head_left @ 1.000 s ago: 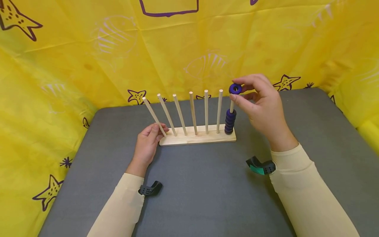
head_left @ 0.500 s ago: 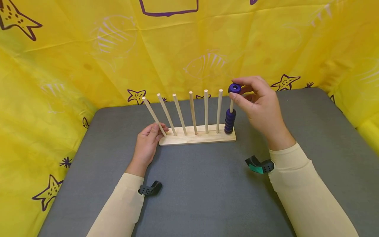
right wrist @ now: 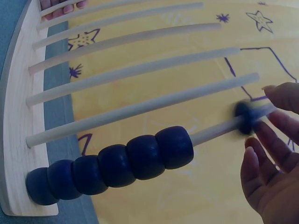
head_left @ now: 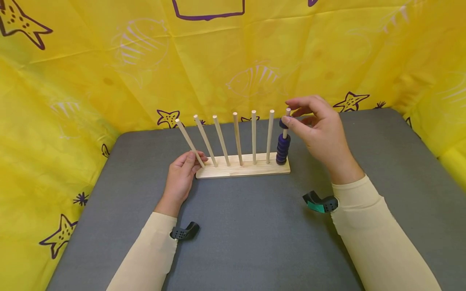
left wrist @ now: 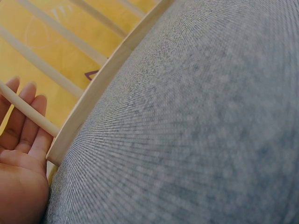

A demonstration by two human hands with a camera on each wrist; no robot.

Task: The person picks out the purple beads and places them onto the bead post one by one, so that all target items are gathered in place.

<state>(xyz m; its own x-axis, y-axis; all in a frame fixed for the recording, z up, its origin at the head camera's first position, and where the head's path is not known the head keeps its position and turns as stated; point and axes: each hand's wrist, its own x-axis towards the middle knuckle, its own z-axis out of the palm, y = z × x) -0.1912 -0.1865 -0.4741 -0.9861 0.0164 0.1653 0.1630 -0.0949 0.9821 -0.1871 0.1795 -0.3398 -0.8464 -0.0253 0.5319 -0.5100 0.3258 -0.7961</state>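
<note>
A wooden peg rack (head_left: pixel 244 170) stands on the table with several upright pegs. Dark blue beads (head_left: pixel 282 149) are stacked at the bottom of its rightmost peg (right wrist: pixel 215 133). Higher on that peg is another blue bead (right wrist: pixel 244 118), blurred, just below the fingertips of my right hand (head_left: pixel 324 133). Thumb and fingers of that hand stand apart around the peg's top. My left hand (head_left: pixel 181 176) holds the leftmost peg (head_left: pixel 189 141) near its base, thumb in front and fingers behind. In the left wrist view those fingers (left wrist: pixel 29 121) pass behind the peg beside the rack's end.
Grey cloth covers the table (head_left: pixel 240 234). A yellow curtain (head_left: pixel 204 60) with purple sea drawings hangs behind and at the sides. Dark bands (head_left: pixel 185 231) sit on both wrists over beige sleeves.
The upper bead has gone from the tip of the rightmost peg down onto its shaft, so the tip now shows. My right fingers have spread off it. My left hand keeps still.
</note>
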